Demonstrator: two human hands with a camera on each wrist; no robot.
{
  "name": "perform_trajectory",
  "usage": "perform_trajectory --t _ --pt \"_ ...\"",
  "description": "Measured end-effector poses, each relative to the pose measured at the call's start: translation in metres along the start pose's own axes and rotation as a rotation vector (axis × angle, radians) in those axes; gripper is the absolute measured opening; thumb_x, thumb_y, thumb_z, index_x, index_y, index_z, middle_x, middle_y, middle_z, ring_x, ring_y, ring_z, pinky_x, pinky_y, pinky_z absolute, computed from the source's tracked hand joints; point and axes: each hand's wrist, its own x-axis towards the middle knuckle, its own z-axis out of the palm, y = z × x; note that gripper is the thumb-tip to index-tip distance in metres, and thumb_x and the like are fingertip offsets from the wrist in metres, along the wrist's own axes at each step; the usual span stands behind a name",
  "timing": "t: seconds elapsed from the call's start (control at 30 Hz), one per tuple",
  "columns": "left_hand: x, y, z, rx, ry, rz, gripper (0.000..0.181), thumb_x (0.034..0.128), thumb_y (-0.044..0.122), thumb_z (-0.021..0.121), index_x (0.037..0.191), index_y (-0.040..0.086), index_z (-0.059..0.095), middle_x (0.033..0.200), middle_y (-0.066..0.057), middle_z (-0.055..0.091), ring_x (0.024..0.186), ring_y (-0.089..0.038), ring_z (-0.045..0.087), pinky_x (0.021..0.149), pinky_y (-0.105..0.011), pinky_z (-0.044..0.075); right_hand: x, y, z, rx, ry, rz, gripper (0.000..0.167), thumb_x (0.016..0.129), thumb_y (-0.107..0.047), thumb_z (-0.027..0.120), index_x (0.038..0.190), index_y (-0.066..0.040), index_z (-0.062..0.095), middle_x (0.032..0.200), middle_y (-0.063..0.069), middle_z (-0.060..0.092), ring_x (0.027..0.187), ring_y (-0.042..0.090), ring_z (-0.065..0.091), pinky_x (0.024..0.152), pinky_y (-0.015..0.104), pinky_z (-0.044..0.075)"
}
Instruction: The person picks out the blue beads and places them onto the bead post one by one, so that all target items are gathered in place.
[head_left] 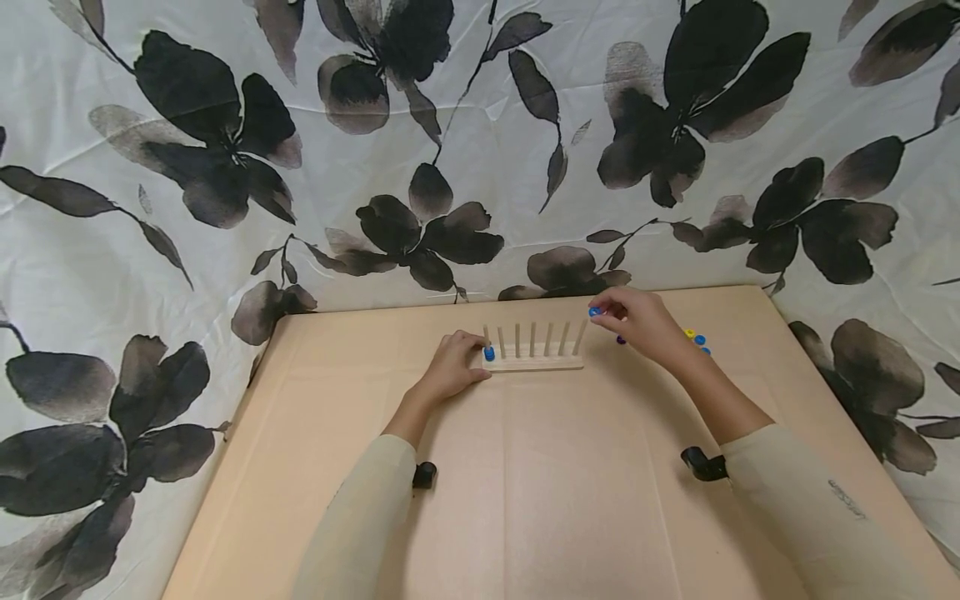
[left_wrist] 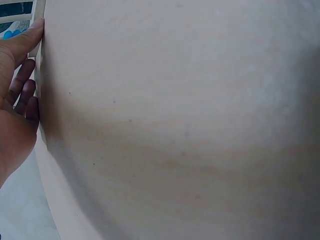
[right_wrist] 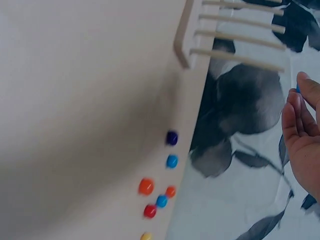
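Note:
A pale wooden base with several upright pegs (head_left: 536, 364) stands near the table's back edge. Blue beads (head_left: 489, 354) sit low on its leftmost peg. My left hand (head_left: 450, 367) grips the left end of the base, thumb at the front; in the left wrist view that hand (left_wrist: 17, 95) is at the left edge. My right hand (head_left: 637, 321) pinches a blue bead (head_left: 595, 312) between thumb and fingertips, just right of the rightmost peg and about level with its top. In the right wrist view the hand (right_wrist: 305, 125) hangs clear of the base (right_wrist: 185, 40).
Loose beads lie on the table to the right, partly behind my right forearm in the head view: purple (right_wrist: 172, 138), blue (right_wrist: 172, 161), orange (right_wrist: 146, 186), red (right_wrist: 150, 211) and yellow (right_wrist: 146, 236). A floral cloth (head_left: 450, 125) rises behind the table (head_left: 570, 500).

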Motion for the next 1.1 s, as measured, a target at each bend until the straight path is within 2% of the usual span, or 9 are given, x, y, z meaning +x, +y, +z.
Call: perform_trajectory --t 0.2,0.53,0.87,1.1 --pt "-0.002 0.001 0.000 -0.005 -0.001 -0.003 0.055 0.0857 0.024 0.086 0.135 0.011 0.065 0.135 -0.009 0.058 0.129 -0.029 0.046 0.113 -0.044 0.039 0.013 -0.023 0.010 0.028 0.000 -0.071 0.017 0.093 -0.011 0.077 0.109 -0.005 0.075 0.097 0.009 0.069 0.086 0.021 0.064 0.074 0.022 0.051" --pt "-0.002 0.002 -0.001 -0.005 0.009 0.006 0.054 0.0853 0.025 0.086 0.133 0.012 0.066 0.134 -0.009 0.059 0.127 -0.029 0.047 0.112 -0.044 0.040 0.031 -0.052 0.030 0.044 -0.049 -0.133 0.017 0.092 -0.010 0.078 0.108 -0.005 0.073 0.097 0.007 0.072 0.087 0.020 0.066 0.080 0.037 0.057" --pt "0.001 0.004 -0.001 0.002 0.012 0.002 0.053 0.0846 0.025 0.087 0.131 0.012 0.066 0.132 -0.010 0.060 0.126 -0.030 0.047 0.111 -0.044 0.040 0.048 -0.066 0.050 0.033 -0.095 -0.167 0.016 0.092 -0.013 0.079 0.107 -0.008 0.075 0.096 0.005 0.070 0.087 0.019 0.063 0.078 0.033 0.054" --pt "0.003 0.004 -0.001 0.002 0.017 0.003 0.053 0.0845 0.025 0.087 0.131 0.011 0.066 0.132 -0.010 0.060 0.126 -0.030 0.047 0.111 -0.045 0.040 0.061 -0.076 0.063 0.035 -0.125 -0.200 0.017 0.092 -0.012 0.078 0.108 -0.008 0.076 0.097 0.005 0.072 0.088 0.019 0.065 0.078 0.032 0.056"
